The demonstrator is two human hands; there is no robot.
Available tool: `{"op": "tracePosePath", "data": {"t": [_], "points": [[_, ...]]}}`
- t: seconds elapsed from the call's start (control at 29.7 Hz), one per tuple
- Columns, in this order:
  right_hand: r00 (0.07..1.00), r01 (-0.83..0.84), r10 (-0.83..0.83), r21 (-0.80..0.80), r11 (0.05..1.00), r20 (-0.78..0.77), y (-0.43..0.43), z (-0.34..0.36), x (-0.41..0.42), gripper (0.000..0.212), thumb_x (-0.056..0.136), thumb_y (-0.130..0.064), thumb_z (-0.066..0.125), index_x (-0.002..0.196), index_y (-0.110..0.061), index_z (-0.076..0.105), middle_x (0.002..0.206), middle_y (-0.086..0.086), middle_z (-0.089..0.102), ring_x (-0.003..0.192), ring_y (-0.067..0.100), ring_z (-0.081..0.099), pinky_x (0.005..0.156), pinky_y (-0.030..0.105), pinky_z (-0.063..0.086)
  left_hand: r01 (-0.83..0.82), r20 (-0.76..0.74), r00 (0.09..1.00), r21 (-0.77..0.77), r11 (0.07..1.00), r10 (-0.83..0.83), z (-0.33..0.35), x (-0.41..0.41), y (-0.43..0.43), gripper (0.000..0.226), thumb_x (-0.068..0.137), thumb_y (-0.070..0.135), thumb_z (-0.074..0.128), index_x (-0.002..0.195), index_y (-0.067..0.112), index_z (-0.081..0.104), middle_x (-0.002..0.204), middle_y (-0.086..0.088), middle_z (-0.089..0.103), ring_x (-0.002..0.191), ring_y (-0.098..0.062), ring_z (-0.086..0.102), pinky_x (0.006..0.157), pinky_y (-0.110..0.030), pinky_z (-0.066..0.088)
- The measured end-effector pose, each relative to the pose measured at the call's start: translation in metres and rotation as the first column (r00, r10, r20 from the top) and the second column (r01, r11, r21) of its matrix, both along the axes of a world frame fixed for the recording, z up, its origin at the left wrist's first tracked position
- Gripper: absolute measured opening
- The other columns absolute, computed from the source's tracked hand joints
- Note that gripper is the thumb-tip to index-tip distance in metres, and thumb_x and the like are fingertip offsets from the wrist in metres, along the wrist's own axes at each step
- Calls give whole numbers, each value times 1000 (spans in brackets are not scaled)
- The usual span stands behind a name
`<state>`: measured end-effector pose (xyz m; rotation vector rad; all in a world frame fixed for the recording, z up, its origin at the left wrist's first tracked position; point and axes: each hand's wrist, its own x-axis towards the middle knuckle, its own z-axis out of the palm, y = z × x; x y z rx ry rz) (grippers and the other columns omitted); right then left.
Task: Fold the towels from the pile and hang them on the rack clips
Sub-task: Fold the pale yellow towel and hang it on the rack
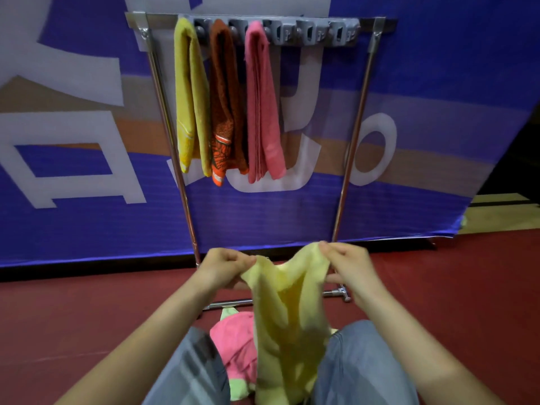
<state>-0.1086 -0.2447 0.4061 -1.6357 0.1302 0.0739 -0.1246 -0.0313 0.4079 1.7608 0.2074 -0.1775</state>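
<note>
Hands are holding a pale yellow towel up in front of the person, low in the middle of the view. The left hand is gripping one upper corner, its fingers curled in and pinching the cloth. The right hand is pinching the other upper corner between thumb and fingers, slightly higher than the left. The top edge is sagging in a shallow dip between the two hands, and the rest of the towel is hanging down in loose folds between the person's knees, which are wearing grey-blue jeans.

Just behind the hanging towel, a small pile is lying on the dark red floor: a bright pink towel is sitting on top, with a light green cloth peeking out at its far edge and again near the lower edge of the view.

Beyond the hands, a metal rack is standing against a blue banner with large white letters. A grey strip of clips is running along its top bar. Three folded towels are hanging side by side from the left part of the strip: a mustard yellow towel leftmost, a rust brown towel with an orange patterned end next to it, and a salmon pink towel to the right, each touching or nearly touching its neighbour.
</note>
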Motion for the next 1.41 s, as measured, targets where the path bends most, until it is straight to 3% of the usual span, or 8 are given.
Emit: {"op": "tracePosePath", "data": {"t": [0.24,0.37,0.5,0.81,0.91,1.04,1.31,1.41], "points": [[989,-132,135,-46,990,62,57,-24,-22,34,90,-19,51,78,9,66,59,10,64,59,6,53,57,24,45,-14,-46,999,-141,990,8,-2,-7,-29,21,85,0,56,64,-4,60,37,1,57,34,-5,55,38,-13,47],[940,-280,301,143,949,-158,62,-21,-30,64,97,-40,16,85,-9,70,75,8,67,61,7,61,58,15,50,-66,-146,988,-166,984,42,-8,-11,-22,26,88,8,53,66,-4,59,44,-6,56,36,-7,56,43,-18,53],[851,-434,469,186,882,-236,60,-26,-32,90,89,-51,-9,112,2,60,93,11,61,77,10,57,71,17,48,-3,-153,988,-5,1000,2,-11,-16,-17,29,83,24,62,71,-2,65,53,-7,60,43,-8,56,48,-17,50],[806,-470,553,341,814,-211,47,-37,-36,94,86,-56,-13,110,0,59,90,11,66,86,18,63,80,25,50,172,-107,979,-49,984,-176,-4,-33,-8,8,84,-3,54,80,1,60,37,6,58,38,2,54,41,-8,40],[827,-463,535,330,822,-174,41,-40,-39,77,90,-52,-3,95,-12,63,78,7,69,76,15,65,73,24,51,237,-112,963,-69,969,-244,-8,-38,-3,9,84,-3,54,87,-1,63,47,5,65,47,0,60,48,-10,46],[810,-586,587,34,809,-7,30,-41,-42,21,94,-17,42,96,-28,60,68,-9,60,66,0,55,66,12,44,392,-99,913,-64,918,-397,-9,-43,1,13,82,-5,56,88,2,65,59,4,70,58,-4,65,59,-16,52],[642,-721,767,-346,601,-5,11,-39,-30,4,69,-49,62,68,-49,58,92,-11,44,89,15,46,89,24,38,579,-69,814,23,815,-577,1,-45,-1,14,83,1,59,83,11,69,64,6,69,63,-5,63,63,-18,50],[587,-760,806,-397,515,-80,6,-46,-27,24,81,-35,63,66,-51,56,107,-20,41,115,15,41,100,24,31,586,-52,810,35,809,-584,5,-45,0,17,82,1,60,80,14,70,66,4,69,65,-6,63,63,-18,51]]}}
